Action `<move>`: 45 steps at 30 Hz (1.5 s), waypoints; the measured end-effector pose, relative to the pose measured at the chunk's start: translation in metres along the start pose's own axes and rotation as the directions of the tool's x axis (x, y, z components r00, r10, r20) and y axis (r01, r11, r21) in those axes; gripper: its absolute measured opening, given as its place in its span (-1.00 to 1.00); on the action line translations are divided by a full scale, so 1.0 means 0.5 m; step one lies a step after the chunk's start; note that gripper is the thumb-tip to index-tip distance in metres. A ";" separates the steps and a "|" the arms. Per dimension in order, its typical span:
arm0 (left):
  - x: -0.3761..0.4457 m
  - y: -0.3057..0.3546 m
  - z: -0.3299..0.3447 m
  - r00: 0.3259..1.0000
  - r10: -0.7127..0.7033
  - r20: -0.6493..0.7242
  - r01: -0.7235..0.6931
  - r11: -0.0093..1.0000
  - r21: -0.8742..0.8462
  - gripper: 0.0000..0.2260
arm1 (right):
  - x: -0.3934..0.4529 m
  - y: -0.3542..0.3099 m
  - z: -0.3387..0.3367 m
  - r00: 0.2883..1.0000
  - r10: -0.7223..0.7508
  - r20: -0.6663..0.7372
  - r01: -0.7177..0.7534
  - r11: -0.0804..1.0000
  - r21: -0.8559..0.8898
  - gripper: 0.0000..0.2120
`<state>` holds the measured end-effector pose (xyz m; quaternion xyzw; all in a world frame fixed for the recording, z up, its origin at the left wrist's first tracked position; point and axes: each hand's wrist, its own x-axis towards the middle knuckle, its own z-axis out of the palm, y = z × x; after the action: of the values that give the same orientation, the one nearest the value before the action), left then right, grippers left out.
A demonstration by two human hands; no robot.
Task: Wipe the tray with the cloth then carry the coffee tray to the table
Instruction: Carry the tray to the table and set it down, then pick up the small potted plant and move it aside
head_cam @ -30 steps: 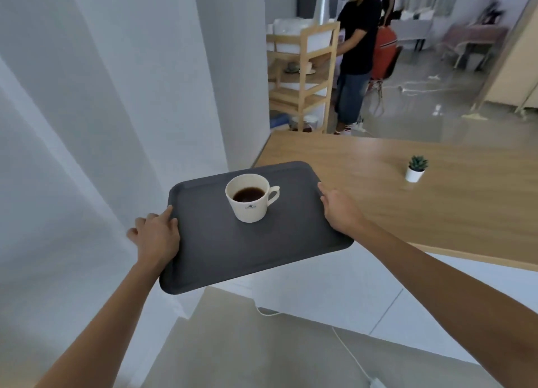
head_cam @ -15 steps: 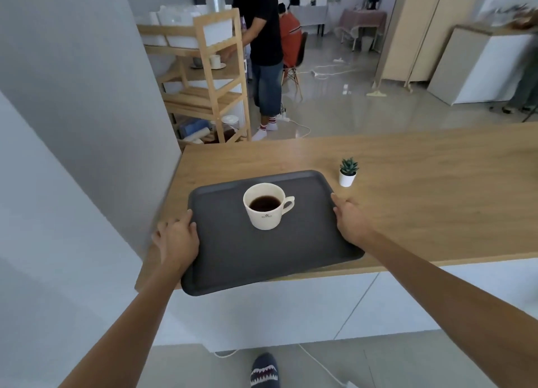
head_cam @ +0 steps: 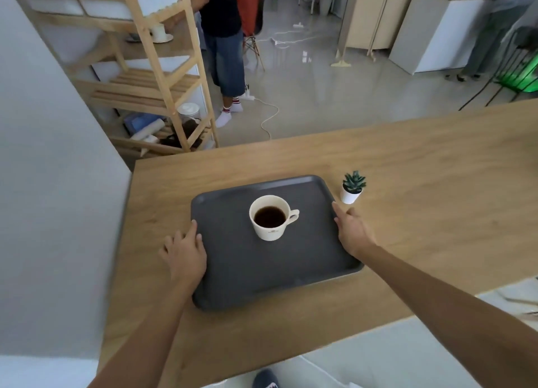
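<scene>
A dark grey tray (head_cam: 262, 274) lies flat over the wooden table (head_cam: 431, 201), near the table's left end. On it stands a white cup of black coffee (head_cam: 270, 221), handle pointing right. My left hand (head_cam: 184, 253) holds the tray's left rim, thumb on top. At the right rim my right hand (head_cam: 351, 232) grips the edge, with its fingers hidden under it. I cannot tell whether the tray rests fully on the wood. No cloth is in view.
A small potted succulent (head_cam: 352, 188) stands just off the tray's far right corner. A grey wall (head_cam: 52, 183) borders the table on the left. Beyond it are a wooden shelf unit (head_cam: 163, 76), a standing person (head_cam: 224, 38) and cables on the floor (head_cam: 269, 116).
I have stepped up to the table. The tray has gone from hanging off the table's near corner to lying well over the tabletop, lower and next to the plant.
</scene>
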<state>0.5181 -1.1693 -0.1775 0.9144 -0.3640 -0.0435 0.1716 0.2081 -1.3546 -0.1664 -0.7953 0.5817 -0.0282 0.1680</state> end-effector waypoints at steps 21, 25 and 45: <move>0.060 0.020 0.086 1.000 -0.023 -0.015 0.023 0.999 0.035 -0.64 | 0.072 0.038 0.024 0.998 -0.034 0.052 0.036 0.999 -0.035 -0.56; 0.054 0.023 0.082 0.999 -0.039 0.005 0.039 0.998 0.045 -0.63 | 0.075 0.046 0.020 0.995 -0.065 0.075 0.068 0.997 -0.035 -0.55; -0.037 0.557 0.045 0.860 0.491 0.142 -0.276 0.680 -0.679 -0.68 | 0.108 0.200 -0.099 0.983 0.184 -0.001 -0.133 0.714 0.687 -0.70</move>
<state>0.3186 -1.3513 -0.1031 0.6831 -0.5352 -0.2710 0.4165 0.1219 -1.4436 -0.1581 -0.6231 0.6019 -0.2533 0.4306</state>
